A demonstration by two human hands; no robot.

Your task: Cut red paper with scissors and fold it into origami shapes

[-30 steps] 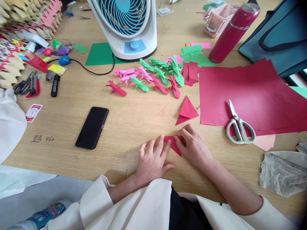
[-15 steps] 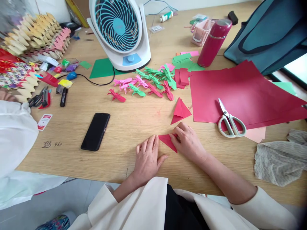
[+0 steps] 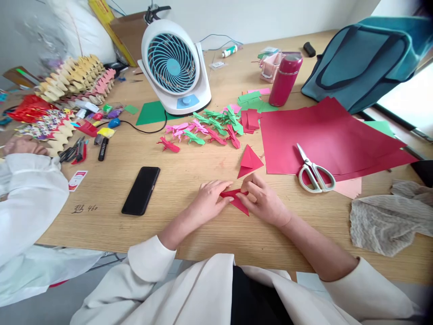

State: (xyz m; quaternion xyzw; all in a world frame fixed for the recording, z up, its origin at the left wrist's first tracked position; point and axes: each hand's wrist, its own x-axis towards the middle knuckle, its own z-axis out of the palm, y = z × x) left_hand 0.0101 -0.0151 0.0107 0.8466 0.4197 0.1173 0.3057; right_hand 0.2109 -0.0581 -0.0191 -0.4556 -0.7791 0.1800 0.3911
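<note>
A small folded red paper piece [image 3: 236, 199] lies on the wooden table [image 3: 189, 171] between my hands. My left hand [image 3: 210, 199] pinches its left end with the fingers closed. From the right side, my right hand [image 3: 263, 199] grips the same piece with bent fingers. Just beyond it sits a second folded red triangle [image 3: 249, 160]. Farther back lies a row of several pink, green and red folded paper figures [image 3: 203, 130].
Large red paper sheets [image 3: 324, 135] carry white-handled scissors [image 3: 313, 169]. A black phone [image 3: 141, 190] lies to the left, a white-and-blue fan [image 3: 176, 67] and a red bottle [image 3: 283, 79] at the back. Grey cloth [image 3: 385, 221] right, teal bag [image 3: 358, 58] behind. Another person's white sleeve [image 3: 27, 198] is at far left.
My left hand went from lying flat beside the red piece to pinching its left end, lifting it slightly. The camera tilted up, showing more of the table's far side.
</note>
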